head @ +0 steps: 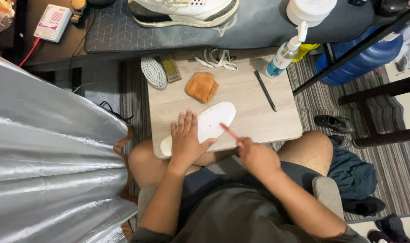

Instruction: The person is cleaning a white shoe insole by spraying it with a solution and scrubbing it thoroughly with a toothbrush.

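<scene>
A white shoe insole (pixel 212 120) lies on a light wooden board (pixel 250 108) resting across my knees. My left hand (pixel 186 139) presses flat on the insole's near end, fingers spread. My right hand (pixel 255 155) is closed around a thin red-handled brush (pixel 229 131), whose tip touches the insole's middle. A folded orange cloth (pixel 202 86) sits just beyond the insole.
On the board lie a white oval brush (pixel 153 72), a small bristle brush (pixel 171 68), white laces (pixel 219 58), a spray bottle (pixel 286 51) and a black pen-like tool (pixel 265 90). A white sneaker (pixel 182 11) stands on the dark mat behind. Silver fabric (pixel 47 157) fills the left.
</scene>
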